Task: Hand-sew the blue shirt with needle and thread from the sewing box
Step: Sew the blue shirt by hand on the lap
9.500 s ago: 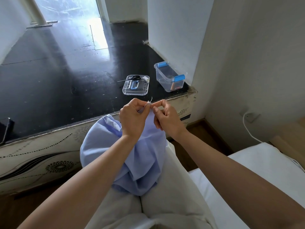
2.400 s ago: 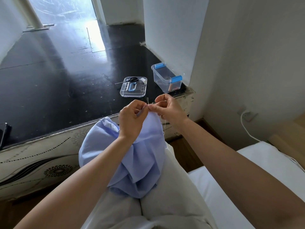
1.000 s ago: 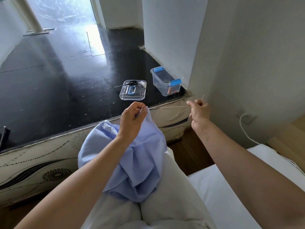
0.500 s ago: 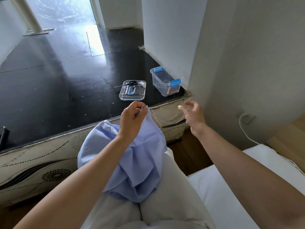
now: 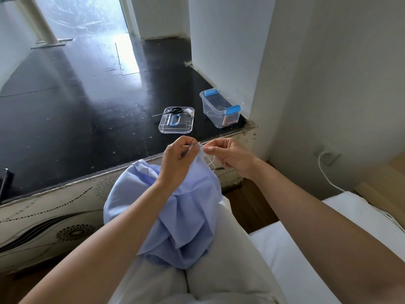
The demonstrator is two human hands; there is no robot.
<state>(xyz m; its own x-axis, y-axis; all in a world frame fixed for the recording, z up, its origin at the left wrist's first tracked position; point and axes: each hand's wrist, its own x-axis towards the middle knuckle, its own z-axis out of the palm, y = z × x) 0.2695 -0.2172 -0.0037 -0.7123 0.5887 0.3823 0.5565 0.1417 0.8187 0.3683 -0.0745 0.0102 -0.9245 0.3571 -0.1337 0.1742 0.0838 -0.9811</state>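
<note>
The left hand sits just left of the frame's centre, fingers curled, thumb and forefinger pinching the top edge of the shirt and holding it up. The right hand is just beside it to the right, thumb and forefinger tips pressed together right at that raised edge, the other fingers curled under. Pale thread runs from the cloth to those fingertips and hangs in a slack loop below them. What else sits in the pinch is too fine to tell. Short thread ends stick up where the two hands nearly meet.

The shirt is light blue and falls in loose folds from the left hand down over the person's lap, resting on white trousers in the lower middle of the frame. Both bare forearms reach in from the bottom corners.

Above the hands lies a dark glossy platform with a pale patterned front panel. On it, just above centre, the clear box with blue latches stands open beside the white wall. Its clear lid lies flat just to the left, apart from the box. Black scissors and a white spool rest on the lid's far edge.

At the lower right is a white mattress. A white cable runs from a wall socket down towards it.
</note>
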